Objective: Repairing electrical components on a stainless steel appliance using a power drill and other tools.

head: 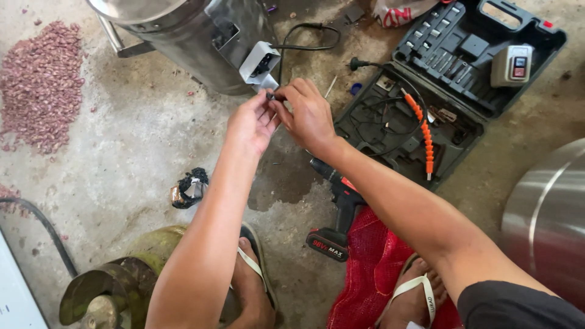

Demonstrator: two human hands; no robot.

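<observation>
My left hand [250, 125] and my right hand [309, 113] meet above the concrete floor, fingertips pinched together on a small dark wire end [271, 96]. The wire end sits just below a white switch box [259, 62] fixed to a tilted stainless steel drum [183, 33]. A black cable [304, 36] loops away from the box. Under my right forearm a black and red cordless drill [341, 207] lies on the floor.
An open black tool case [454, 79] holds a battery, bits and an orange flexible shaft [423, 131]. Red beans [39, 85] are spread at left. A red mesh sack [372, 274], a green gas cylinder [116, 286], a tape wad [190, 187] and another steel drum [548, 219] surround my sandalled feet.
</observation>
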